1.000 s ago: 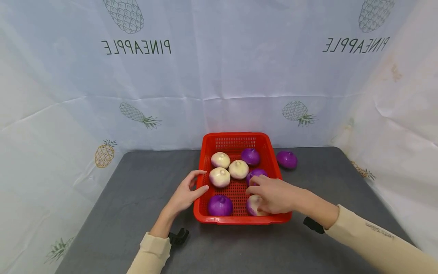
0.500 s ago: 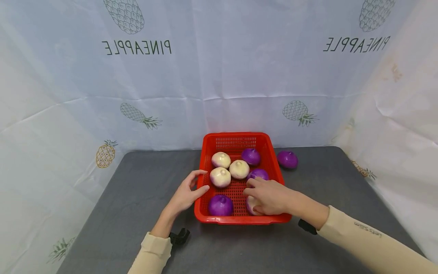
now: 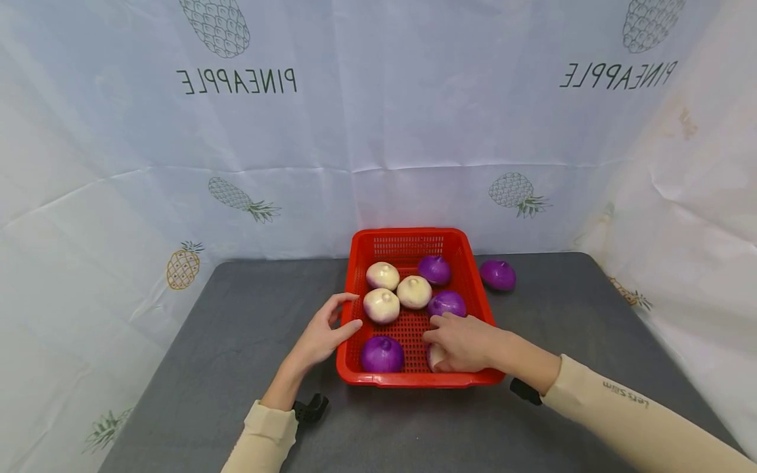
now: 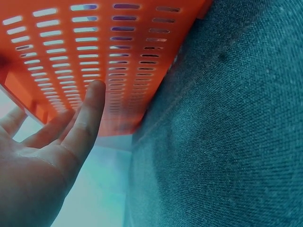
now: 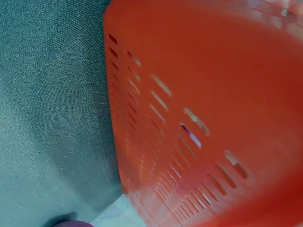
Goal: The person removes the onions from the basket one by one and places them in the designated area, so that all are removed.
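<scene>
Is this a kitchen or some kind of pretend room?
Probably a staged recording spot, not a kitchen: a gray table walled in by pale pineapple-print cloth, with only a red basket of white and purple onion-like bulbs on it.

The backdrop (image 3: 378, 131) carries the word "PINEAPPLE" twice in dark capitals, mirror-reversed: once at upper left (image 3: 236, 81) and once at upper right (image 3: 618, 74), each below a pineapple drawing. The right sleeve (image 3: 627, 394) bears small dark lettering, too small to read.
</scene>
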A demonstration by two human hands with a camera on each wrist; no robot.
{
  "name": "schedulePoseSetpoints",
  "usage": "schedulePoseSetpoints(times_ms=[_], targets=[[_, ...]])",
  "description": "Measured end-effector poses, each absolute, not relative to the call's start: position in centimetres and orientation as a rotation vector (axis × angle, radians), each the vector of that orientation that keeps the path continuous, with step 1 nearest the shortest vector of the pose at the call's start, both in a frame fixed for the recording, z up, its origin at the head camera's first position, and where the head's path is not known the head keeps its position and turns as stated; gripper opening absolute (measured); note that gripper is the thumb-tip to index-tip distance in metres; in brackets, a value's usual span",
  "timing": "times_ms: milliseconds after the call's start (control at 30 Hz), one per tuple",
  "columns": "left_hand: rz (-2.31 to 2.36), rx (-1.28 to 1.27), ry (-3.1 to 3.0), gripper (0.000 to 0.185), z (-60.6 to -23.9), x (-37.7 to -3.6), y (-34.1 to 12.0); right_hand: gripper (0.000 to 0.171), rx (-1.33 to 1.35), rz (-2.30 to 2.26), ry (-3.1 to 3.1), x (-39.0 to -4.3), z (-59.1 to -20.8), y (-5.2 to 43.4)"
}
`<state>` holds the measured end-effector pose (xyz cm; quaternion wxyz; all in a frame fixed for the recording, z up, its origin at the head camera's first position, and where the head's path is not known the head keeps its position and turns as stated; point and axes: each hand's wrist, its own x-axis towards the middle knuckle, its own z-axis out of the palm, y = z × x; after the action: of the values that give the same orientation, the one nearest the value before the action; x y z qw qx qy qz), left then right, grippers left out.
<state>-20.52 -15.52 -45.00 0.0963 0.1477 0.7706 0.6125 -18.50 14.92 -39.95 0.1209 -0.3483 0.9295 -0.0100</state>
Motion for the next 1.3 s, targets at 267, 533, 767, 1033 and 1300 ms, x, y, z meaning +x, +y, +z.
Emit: schedulePoseSetpoints(times_ms=[267, 533, 767, 1033, 1300], targets=[[1.817, 0.447, 2.280, 0.056, -45.0, -20.4, -15.5, 0.045, -1.073, -0.095, 2.732, -19.2, -40.5, 14.8], [1.822, 0.452, 2.283, 0.056, -45.0, -20.5, -15.5, 0.037, -1.133, -0.190, 2.758, -19.6, -40.9, 14.9], [1.818, 0.449, 2.278, 0.055, -45.1, -20.6, -15.5, 0.044, -1.110, -0.112, 2.775, -19.5, -41.1, 14.6], [1.837, 0.476, 2.262, 0.055, -45.1, -20.5, -15.5, 0.051, -1.123, -0.083, 2.781, -19.4, -41.2, 14.5], [1.834, 0.476, 2.272, 0.053, -45.4, -20.6, -15.5, 0.048, -1.100, -0.231, 2.767, -19.2, -40.1, 15.2]])
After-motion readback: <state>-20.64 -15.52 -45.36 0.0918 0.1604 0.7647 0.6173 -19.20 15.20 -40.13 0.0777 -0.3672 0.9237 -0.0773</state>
